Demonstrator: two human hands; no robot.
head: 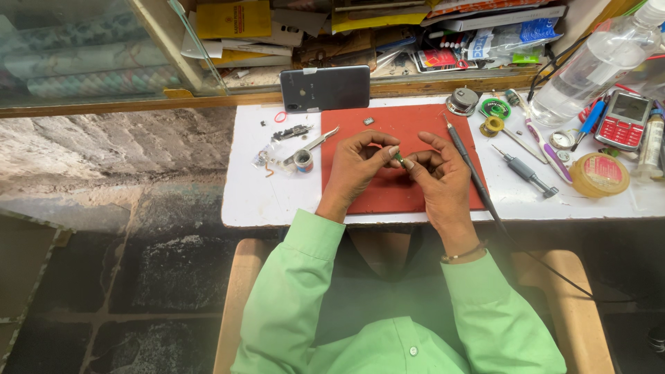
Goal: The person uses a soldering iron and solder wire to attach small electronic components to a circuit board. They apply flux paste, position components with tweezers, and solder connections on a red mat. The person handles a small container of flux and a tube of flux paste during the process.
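My left hand point(357, 170) and my right hand point(440, 176) meet over a red work mat point(409, 121) on a small white table point(242, 194). Between the fingertips of both hands I pinch a tiny green part point(400, 160); it is too small to tell what it is. A black soldering iron point(465, 163) lies along the mat's right side, touching my right hand's edge, its cord running off toward me. A dark phone point(325, 88) lies face down at the mat's far edge.
Left of the mat lie tweezers point(312, 143), a small tape roll point(303, 161) and loose phone parts. To the right are a grey screwdriver point(530, 171), solder spools point(494, 109), a yellow tin point(600, 173), a red keypad phone point(624, 119) and a clear bottle point(589, 66). Cluttered shelf behind.
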